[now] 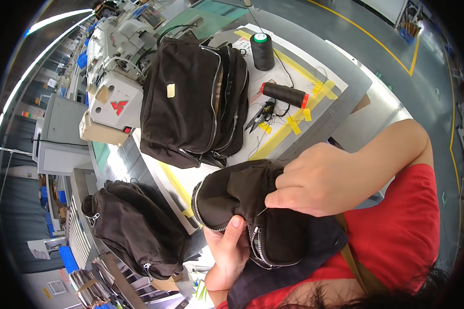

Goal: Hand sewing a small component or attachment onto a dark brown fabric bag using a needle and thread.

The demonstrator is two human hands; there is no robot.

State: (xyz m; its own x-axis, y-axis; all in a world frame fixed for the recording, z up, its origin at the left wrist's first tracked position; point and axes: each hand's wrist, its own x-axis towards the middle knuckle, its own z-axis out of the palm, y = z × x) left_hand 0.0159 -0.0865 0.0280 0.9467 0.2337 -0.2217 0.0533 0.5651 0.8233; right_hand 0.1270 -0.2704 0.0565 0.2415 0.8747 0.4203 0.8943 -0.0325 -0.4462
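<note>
A dark brown fabric bag (242, 188) with silver zippers rests against my lap at the table's near edge. My left hand (229, 252) grips its lower side, thumb on top beside the zipper and the other fingers mostly hidden behind the cloth. Above the bag, my right hand (309, 180) is closed in a pinch. From its fingertips a thin metal needle (263, 210) sticks out, its tip at the fabric near the zipper's end. Whether a thread runs from it I cannot make out.
Beyond stands a larger dark bag (180, 103); another bag (139, 232) lies at the left. Across the taped white board (278, 144) are a black thread cone (263, 54), a thread spool (286, 95) and thread snips (263, 114). A sewing machine (113, 98) stands at the far left.
</note>
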